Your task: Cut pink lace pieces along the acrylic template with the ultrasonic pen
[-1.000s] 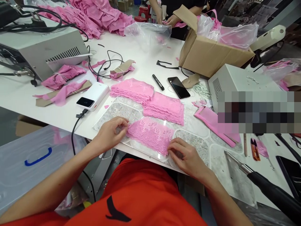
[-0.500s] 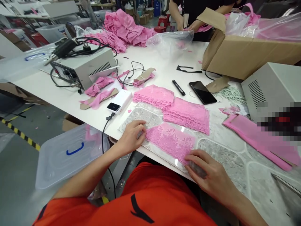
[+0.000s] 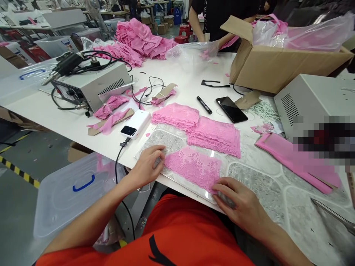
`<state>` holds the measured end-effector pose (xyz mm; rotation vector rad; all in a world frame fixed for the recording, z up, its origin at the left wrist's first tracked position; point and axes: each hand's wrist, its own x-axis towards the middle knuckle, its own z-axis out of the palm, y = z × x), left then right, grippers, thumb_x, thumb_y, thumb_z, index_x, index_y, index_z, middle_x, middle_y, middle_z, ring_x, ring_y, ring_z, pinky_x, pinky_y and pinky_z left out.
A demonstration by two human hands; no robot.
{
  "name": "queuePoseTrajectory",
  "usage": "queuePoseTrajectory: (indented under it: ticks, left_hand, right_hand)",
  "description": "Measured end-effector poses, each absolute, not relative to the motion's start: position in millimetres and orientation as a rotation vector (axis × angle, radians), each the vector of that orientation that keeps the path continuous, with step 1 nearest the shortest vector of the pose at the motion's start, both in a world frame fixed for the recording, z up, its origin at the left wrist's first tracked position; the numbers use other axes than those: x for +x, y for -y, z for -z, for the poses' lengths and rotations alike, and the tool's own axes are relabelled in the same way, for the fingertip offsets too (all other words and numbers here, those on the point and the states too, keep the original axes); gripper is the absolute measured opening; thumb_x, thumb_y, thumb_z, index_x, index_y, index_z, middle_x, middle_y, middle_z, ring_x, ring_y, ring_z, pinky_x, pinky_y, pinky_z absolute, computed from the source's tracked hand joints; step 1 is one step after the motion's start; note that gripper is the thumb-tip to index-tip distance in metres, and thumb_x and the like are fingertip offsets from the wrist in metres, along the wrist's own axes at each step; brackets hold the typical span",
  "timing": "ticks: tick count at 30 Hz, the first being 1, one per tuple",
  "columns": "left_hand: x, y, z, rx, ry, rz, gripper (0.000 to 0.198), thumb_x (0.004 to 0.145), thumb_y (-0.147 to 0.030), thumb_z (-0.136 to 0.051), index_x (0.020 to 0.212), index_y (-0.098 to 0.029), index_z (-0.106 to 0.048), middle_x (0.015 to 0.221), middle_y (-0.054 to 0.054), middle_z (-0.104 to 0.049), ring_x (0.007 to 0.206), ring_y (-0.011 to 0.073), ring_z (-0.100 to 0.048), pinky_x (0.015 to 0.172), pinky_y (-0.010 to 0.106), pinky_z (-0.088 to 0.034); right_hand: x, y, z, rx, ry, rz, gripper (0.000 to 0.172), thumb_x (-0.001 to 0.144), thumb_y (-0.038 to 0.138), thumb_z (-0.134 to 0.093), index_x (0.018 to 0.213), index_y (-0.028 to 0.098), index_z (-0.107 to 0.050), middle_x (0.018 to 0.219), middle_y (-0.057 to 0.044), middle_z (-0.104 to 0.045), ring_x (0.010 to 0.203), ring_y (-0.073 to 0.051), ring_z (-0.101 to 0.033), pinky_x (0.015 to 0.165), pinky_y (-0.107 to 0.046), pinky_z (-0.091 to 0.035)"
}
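A single piece of pink lace (image 3: 194, 168) lies flat along the table's front edge, on a grey stone-patterned mat (image 3: 257, 181). At its left end, my left hand (image 3: 148, 164) has curled fingers closed on the lace edge. The thumb and fingers of my right hand (image 3: 240, 203) hold the lower right corner, the palm off the table. Just behind the piece are two neat stacks of similar lace, a left stack (image 3: 176, 115) and a right stack (image 3: 213, 136), touching each other.
Behind the stacks lie a black marker (image 3: 204, 105) and a phone (image 3: 232, 109). A white power bank (image 3: 135, 124) with a cable sits left, near a grey machine box (image 3: 94, 83). An open carton (image 3: 285, 66) stands back right. Across the table, a person (image 3: 222, 18) handles pink material.
The head view has turned slightly, shifting the scene left. Both my hands keep their places at the lace's ends. Across the table, the person's hands have moved lower behind the plastic bag.
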<state>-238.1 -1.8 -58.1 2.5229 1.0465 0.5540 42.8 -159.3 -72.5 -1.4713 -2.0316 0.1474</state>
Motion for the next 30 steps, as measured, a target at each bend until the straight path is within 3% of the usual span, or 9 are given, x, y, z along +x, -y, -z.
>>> queuePoseTrajectory:
  ticks: [3, 5, 8, 14, 19, 22, 26, 30]
  left_hand:
    - [-246.8, -1.9, 57.8, 2.591, -0.943, -0.520, 0.023, 0.094, -0.031, -0.054, 0.113, -0.020, -0.059, 0.140, 0.015, -0.054, 0.131, 0.0291, -0.051, 0.107, 0.049, -0.046]
    - [-253.5, -6.2, 59.4, 2.640, -0.827, -0.485, 0.025, 0.096, -0.035, -0.055, 0.116, -0.022, -0.062, 0.148, 0.014, -0.046, 0.138, 0.0311, -0.044, 0.110, 0.050, -0.043]
    - [-259.5, -13.2, 64.7, 2.691, -0.704, -0.442, 0.021, 0.098, -0.036, -0.053, 0.106, -0.024, -0.069, 0.152, 0.011, -0.043, 0.142, 0.0330, -0.038, 0.112, 0.051, -0.040]
    - [-246.3, -29.7, 51.8, 2.595, -0.637, -0.454, 0.029, 0.101, -0.032, -0.043, 0.090, -0.020, -0.067, 0.146, 0.011, -0.051, 0.140, 0.0274, -0.042, 0.112, 0.044, -0.041]
    - [-224.8, -62.8, -8.2, 2.414, -0.791, -0.427, 0.032, 0.094, -0.046, -0.047, 0.083, -0.021, -0.063, 0.137, 0.008, -0.060, 0.118, 0.0248, -0.062, 0.096, 0.037, -0.051]
    - [-215.8, -85.4, -37.8, 2.461, -0.752, -0.326, 0.032, 0.090, -0.049, -0.049, 0.082, -0.023, -0.066, 0.124, 0.005, -0.068, 0.105, 0.0227, -0.066, 0.090, 0.033, -0.051]
    - [-202.2, -122.1, -48.5, 2.567, -0.707, -0.269, 0.028, 0.086, -0.042, -0.050, 0.079, -0.022, -0.067, 0.115, 0.003, -0.072, 0.095, 0.0199, -0.067, 0.081, 0.027, -0.050]
    - [-181.7, -177.4, -48.7, 2.629, -0.845, -0.344, 0.022, 0.082, -0.034, -0.052, 0.074, -0.019, -0.066, 0.091, 0.004, -0.074, 0.084, 0.0205, -0.067, 0.077, 0.028, -0.050]
  right_hand:
    - [42.0, 157.8, 74.0, -1.473, 2.035, -0.125, 0.012, 0.089, 0.015, -0.058, 0.096, 0.023, -0.064, 0.091, -0.005, -0.068, 0.080, -0.016, -0.066, 0.070, -0.029, -0.057]
    - [41.6, 156.7, 75.5, -1.470, 2.037, -0.112, 0.012, 0.090, 0.014, -0.056, 0.093, 0.023, -0.064, 0.090, -0.005, -0.068, 0.079, -0.015, -0.066, 0.070, -0.028, -0.056]
    - [41.8, 154.5, 73.5, -1.466, 2.019, -0.181, 0.013, 0.091, 0.013, -0.053, 0.091, 0.022, -0.063, 0.089, -0.005, -0.068, 0.079, -0.015, -0.065, 0.069, -0.027, -0.055]
    - [55.6, 136.5, 30.6, -1.528, 1.784, -0.607, 0.017, 0.091, 0.023, -0.052, 0.076, 0.021, -0.058, 0.073, -0.002, -0.060, 0.063, -0.011, -0.055, 0.055, -0.023, -0.047]
    - [77.4, 102.6, -14.0, -1.611, 1.541, -0.822, 0.024, 0.086, 0.040, -0.057, 0.072, 0.020, -0.061, 0.066, -0.002, -0.058, 0.060, -0.012, -0.051, 0.053, -0.024, -0.042]
    - [83.6, 84.2, -27.5, -1.605, 1.517, -0.948, 0.027, 0.082, 0.043, -0.060, 0.068, 0.020, -0.060, 0.062, 0.000, -0.053, 0.055, -0.010, -0.044, 0.049, -0.023, -0.036]
    - [85.2, 55.0, -28.5, -1.583, 1.526, -0.981, 0.028, 0.080, 0.043, -0.060, 0.065, 0.020, -0.060, 0.058, 0.001, -0.048, 0.052, -0.009, -0.038, 0.045, -0.023, -0.030]
    - [91.5, -2.0, -28.7, -1.688, 1.500, -0.768, 0.028, 0.074, 0.044, -0.063, 0.062, 0.018, -0.061, 0.054, 0.002, -0.047, 0.049, -0.008, -0.036, 0.045, -0.023, -0.029]
